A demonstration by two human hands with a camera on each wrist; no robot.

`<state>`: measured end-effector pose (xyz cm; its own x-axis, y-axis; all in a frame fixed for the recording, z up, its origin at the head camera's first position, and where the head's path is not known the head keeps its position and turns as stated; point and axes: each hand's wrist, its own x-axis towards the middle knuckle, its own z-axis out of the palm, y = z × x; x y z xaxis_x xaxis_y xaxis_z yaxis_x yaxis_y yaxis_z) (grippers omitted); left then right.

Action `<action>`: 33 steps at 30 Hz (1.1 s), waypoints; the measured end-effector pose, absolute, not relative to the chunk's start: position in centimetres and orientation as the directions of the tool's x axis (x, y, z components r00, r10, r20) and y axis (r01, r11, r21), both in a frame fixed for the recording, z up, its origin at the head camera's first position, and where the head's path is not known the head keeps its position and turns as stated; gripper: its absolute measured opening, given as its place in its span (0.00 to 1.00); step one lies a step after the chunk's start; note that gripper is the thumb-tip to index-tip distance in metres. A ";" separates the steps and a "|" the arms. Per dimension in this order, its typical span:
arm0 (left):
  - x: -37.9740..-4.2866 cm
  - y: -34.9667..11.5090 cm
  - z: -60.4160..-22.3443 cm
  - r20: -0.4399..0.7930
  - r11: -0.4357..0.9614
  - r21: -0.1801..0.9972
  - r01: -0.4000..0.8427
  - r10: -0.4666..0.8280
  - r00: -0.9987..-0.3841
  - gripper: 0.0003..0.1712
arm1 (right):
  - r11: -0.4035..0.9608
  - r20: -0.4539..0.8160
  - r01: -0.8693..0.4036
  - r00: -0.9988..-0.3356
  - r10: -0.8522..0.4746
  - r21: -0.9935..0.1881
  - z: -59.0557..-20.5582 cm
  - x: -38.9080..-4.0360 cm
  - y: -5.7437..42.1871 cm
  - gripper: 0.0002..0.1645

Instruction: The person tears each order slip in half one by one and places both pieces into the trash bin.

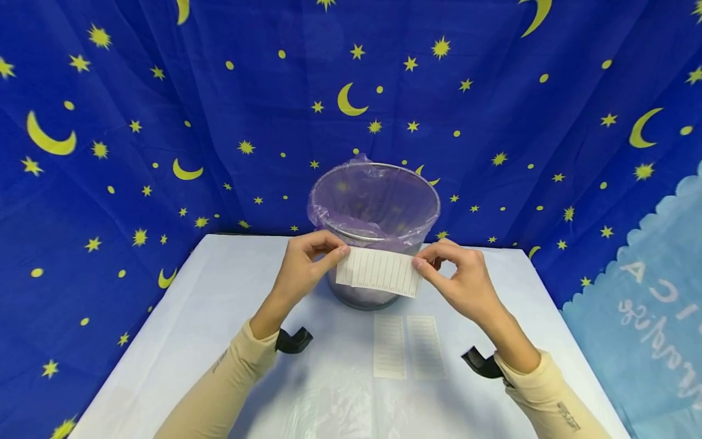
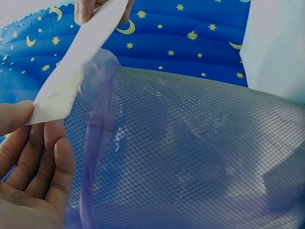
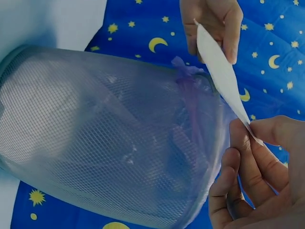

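Observation:
A small white sheet of lined paper (image 1: 381, 270) is stretched between both hands in front of the bin. My left hand (image 1: 307, 262) pinches its left end between thumb and fingertips. At the other end my right hand (image 1: 460, 277) pinches the right corner. The left wrist view has the paper (image 2: 78, 62) slanting up from the left hand (image 2: 33, 162), seen from its blank side. In the right wrist view the sheet (image 3: 221, 71) is nearly edge-on, with the right hand (image 3: 257, 176) at its lower end.
A round mesh trash bin (image 1: 359, 299) lined with a purple plastic bag (image 1: 378, 207) stands at the back of the white table (image 1: 219, 286). Two more lined paper strips (image 1: 389, 347) lie side by side nearer me. Blue star-patterned cloth (image 1: 247, 91) hangs behind.

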<state>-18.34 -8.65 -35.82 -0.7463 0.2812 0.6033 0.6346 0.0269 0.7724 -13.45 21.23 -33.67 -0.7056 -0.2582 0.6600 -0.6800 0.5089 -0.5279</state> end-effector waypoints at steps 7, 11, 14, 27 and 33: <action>-18.5 -8.4 -34.4 0.609 0.016 0.773 0.634 0.265 -0.748 0.03 | 0.517 0.666 -0.689 -0.694 -0.273 -0.507 -32.2 -13.6 21.3 0.09; -18.8 -8.3 -33.8 0.622 0.006 0.764 0.645 0.261 -0.738 0.03 | 0.521 0.675 -0.692 -0.688 -0.266 -0.500 -31.5 -13.8 21.2 0.09; -18.9 -8.2 -33.4 0.630 -0.007 0.759 0.651 0.259 -0.732 0.03 | 0.520 0.685 -0.697 -0.680 -0.262 -0.493 -31.1 -14.0 21.1 0.08; -19.8 -8.1 -31.8 0.609 -0.051 0.788 0.613 0.204 -0.766 0.05 | 0.515 0.698 -0.697 -0.675 -0.240 -0.498 -29.1 -14.9 20.4 0.06; -20.4 -7.8 -31.1 0.613 -0.061 0.787 0.614 0.187 -0.767 0.06 | 0.531 0.700 -0.682 -0.682 -0.212 -0.504 -28.4 -15.3 20.5 0.05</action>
